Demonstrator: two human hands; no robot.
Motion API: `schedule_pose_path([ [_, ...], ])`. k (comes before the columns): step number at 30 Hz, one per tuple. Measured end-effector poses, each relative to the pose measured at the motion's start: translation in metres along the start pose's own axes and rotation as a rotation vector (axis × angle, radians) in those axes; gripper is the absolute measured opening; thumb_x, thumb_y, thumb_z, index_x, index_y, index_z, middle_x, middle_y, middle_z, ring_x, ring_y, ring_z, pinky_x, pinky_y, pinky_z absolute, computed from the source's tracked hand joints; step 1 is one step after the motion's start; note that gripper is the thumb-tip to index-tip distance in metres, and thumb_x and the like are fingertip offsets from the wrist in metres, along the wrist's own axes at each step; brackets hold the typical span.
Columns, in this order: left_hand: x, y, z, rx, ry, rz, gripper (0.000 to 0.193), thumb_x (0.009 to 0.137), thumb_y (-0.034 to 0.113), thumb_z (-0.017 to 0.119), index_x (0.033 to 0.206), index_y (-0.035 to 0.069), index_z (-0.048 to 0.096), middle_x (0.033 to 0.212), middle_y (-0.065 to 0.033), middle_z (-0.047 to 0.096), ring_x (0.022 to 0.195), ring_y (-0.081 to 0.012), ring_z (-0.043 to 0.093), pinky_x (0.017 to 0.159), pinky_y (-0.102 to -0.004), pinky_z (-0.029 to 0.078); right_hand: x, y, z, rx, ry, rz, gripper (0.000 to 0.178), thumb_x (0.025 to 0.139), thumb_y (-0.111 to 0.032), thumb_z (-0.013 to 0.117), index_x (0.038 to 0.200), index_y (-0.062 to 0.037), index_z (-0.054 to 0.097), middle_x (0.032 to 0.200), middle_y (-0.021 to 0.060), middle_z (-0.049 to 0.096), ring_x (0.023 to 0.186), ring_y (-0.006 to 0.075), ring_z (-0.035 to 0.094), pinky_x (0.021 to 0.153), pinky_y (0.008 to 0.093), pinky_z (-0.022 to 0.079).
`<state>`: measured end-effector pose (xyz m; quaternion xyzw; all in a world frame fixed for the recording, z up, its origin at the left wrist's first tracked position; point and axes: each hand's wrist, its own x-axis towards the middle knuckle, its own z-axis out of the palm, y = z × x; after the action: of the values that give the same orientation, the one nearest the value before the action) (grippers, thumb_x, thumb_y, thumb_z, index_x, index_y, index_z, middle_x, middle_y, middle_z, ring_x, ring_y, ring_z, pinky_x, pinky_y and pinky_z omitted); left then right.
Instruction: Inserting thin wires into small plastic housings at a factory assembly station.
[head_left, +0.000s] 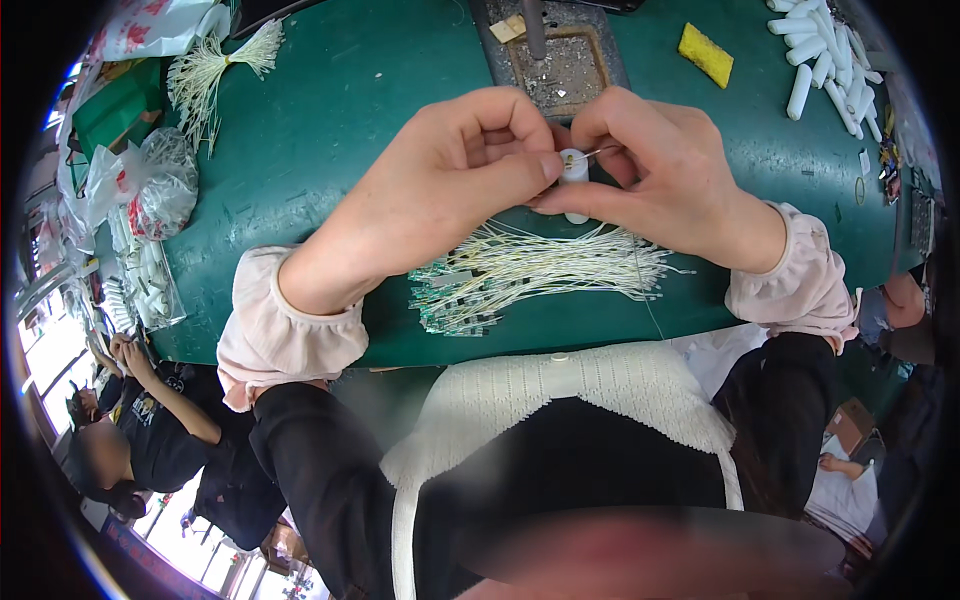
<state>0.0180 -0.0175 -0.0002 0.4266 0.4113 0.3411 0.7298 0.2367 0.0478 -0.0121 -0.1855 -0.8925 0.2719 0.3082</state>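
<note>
A small white plastic cylinder point(575, 170) is held upright between my two hands above the green table. My left hand point(450, 175) is closed, its thumb and fingertips pinching at the cylinder's left edge. From the right, my right hand point(665, 165) closes round the cylinder, thumb low across its near side and fingers curled behind. A thin pale wire point(600, 151) runs from the cylinder's top end toward the right fingers; the fingers partly hide it. Just below the hands lies a bundle of cream wires point(560, 262) with small green circuit boards point(450, 300) at its left end.
Soldering stand tray point(570, 70) and a yellow sponge point(705, 55) stand beyond my hands. White cylinders point(800, 90) are piled far right. Tied wires point(225, 75) and plastic bags point(165, 185) lie left. A co-worker point(160, 430) sits at lower left.
</note>
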Motion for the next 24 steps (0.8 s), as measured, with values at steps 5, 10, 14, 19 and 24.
schedule_pose_path([
  [5, 0.003, -0.011, 0.001, -0.148, 0.022, 0.035, 0.006, 0.100, 0.007, 0.063, 0.100, 0.003, 0.060, 0.101, -0.0024, 0.065, 0.097, -0.0067, 0.061, 0.082, -0.0231, 0.050, -0.001, -0.003, -0.002, 0.057, -0.031, 0.128, 0.041, 0.072, -0.018, 0.095, 0.093, -0.0078, 0.061, 0.058, -0.0041, 0.041, 0.051, 0.0052, 0.037, 0.046, 0.0242, 0.028],
  [10, 0.007, -0.018, -0.001, -0.182, 0.041, 0.053, 0.007, 0.099, 0.010, 0.065, 0.098, 0.004, 0.063, 0.097, -0.0016, 0.067, 0.088, -0.0053, 0.062, 0.078, -0.0212, 0.051, -0.002, 0.000, -0.001, 0.049, -0.014, 0.113, 0.040, 0.074, -0.017, 0.094, 0.095, -0.0077, 0.061, 0.058, -0.0047, 0.042, 0.052, 0.0029, 0.036, 0.047, 0.0227, 0.026],
  [14, 0.008, -0.017, 0.001, -0.213, 0.082, 0.047, 0.008, 0.100, 0.013, 0.064, 0.099, 0.005, 0.064, 0.097, -0.0005, 0.068, 0.088, -0.0053, 0.063, 0.079, -0.0210, 0.052, -0.004, 0.003, 0.001, 0.054, -0.013, 0.144, 0.041, 0.076, -0.016, 0.093, 0.099, -0.0069, 0.060, 0.061, -0.0061, 0.046, 0.054, 0.0015, 0.037, 0.048, 0.0213, 0.026],
  [19, 0.008, -0.010, -0.002, -0.127, 0.119, -0.007, 0.008, 0.105, 0.010, 0.052, 0.100, 0.007, 0.058, 0.128, -0.0130, 0.066, 0.110, -0.0174, 0.068, 0.096, -0.0336, 0.058, 0.000, 0.004, -0.009, 0.286, -0.088, 0.395, 0.036, 0.086, -0.007, 0.082, 0.110, -0.0065, 0.055, 0.065, -0.0064, 0.050, 0.057, 0.0003, 0.043, 0.050, 0.0190, 0.030],
  [24, 0.012, -0.014, -0.006, -0.161, 0.140, 0.042, 0.010, 0.106, 0.012, 0.053, 0.100, 0.006, 0.058, 0.126, -0.0143, 0.068, 0.120, -0.0254, 0.067, 0.102, -0.0380, 0.057, 0.019, -0.002, -0.040, 0.631, -0.301, 0.750, 0.009, 0.106, -0.010, 0.055, 0.106, -0.0021, 0.053, 0.074, 0.0045, 0.065, 0.068, 0.0080, 0.062, 0.059, 0.0216, 0.048],
])
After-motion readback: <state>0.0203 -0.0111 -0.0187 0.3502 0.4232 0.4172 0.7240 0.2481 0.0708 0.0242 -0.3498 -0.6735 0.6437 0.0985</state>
